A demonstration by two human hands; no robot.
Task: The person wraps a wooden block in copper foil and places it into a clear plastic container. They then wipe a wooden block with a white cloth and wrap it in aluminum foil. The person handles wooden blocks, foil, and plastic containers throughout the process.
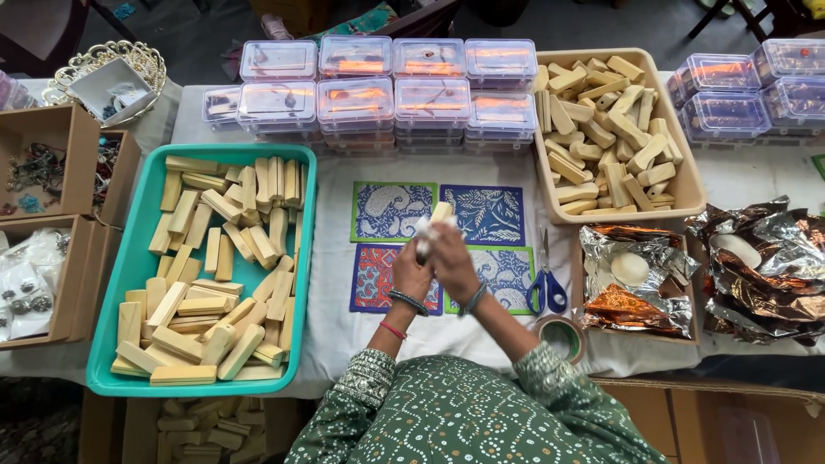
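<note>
So the wooden block is up in both hands, held over the middle of the desk, right above the four printed paisley cards laid out in a square. The pale tip of the block sticks out past the fingertips, and there's some white wrapping or tissue bunched around it lower down. The left hand and right hand are pressed close together, both closed around the block and the wrap, wrists touching or nearly so. Bangles on both wrists, green patterned sleeves.

Just right of the hands, blue-handled scissors lie on the white cloth, and a roll of tape sits near the desk edge below them. Further right there's a box lined with crinkly foil with a round white thing in it, and more loose foil beside that.

On the left, a teal tray is full of the same kind of pale wooden blocks, and a beige tub on the right back side holds another pile. Stacks of clear plastic lidded boxes run along the far edge. Cardboard boxes with small jewellery bits are way off to the left.
</note>
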